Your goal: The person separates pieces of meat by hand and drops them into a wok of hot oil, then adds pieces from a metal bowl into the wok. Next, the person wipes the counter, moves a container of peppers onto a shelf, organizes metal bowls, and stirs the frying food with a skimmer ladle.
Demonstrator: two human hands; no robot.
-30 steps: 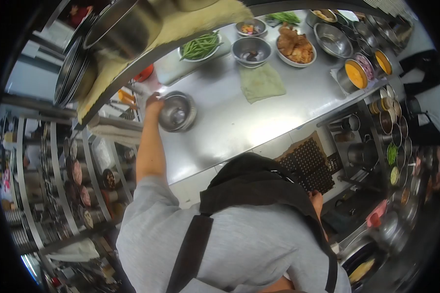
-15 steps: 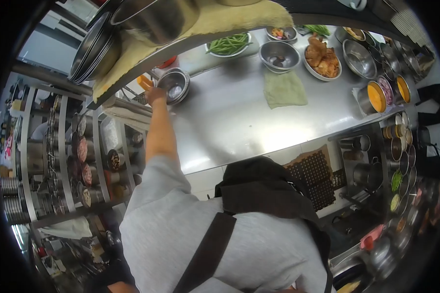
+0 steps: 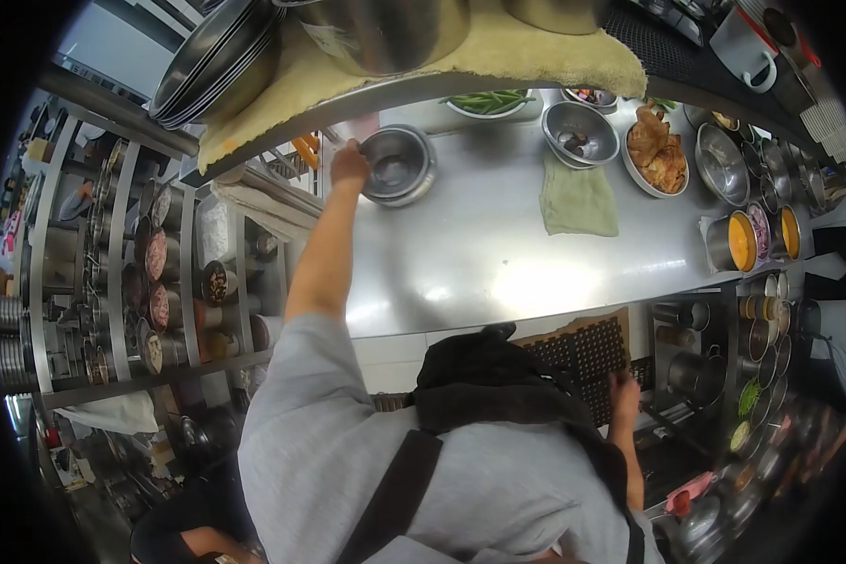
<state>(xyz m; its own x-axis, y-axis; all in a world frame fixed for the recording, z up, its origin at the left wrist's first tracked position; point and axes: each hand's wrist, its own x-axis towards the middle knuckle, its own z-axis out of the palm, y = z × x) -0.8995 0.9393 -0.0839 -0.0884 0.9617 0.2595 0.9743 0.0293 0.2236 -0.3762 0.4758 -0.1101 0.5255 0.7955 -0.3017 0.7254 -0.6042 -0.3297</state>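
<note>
My left hand [image 3: 350, 167] grips the left rim of a round metal bowl [image 3: 397, 165] at the left end of the steel counter [image 3: 451, 249]. The bowl sits inside or on top of another metal vessel, and its inside looks shiny. Past my left hand are orange-yellow handles [image 3: 305, 150]. My right hand [image 3: 624, 399] hangs low at my side, over a dark perforated mat [image 3: 583, 362], away from the counter. Its fingers are small and blurred, so whether it holds anything is unclear.
A green cloth [image 3: 578, 202], a metal bowl with dark pieces [image 3: 581, 132] and a bowl of browned food [image 3: 656, 155] stand along the counter. A shelf edge [image 3: 423, 85] overhangs its back. Orange-filled containers [image 3: 741, 240] stand right; a crowded rack [image 3: 113, 273] stands left.
My left hand and the metal bowl have moved right, away from the orange-yellow handles. My right hand has come into view. The whole view has also shifted.
</note>
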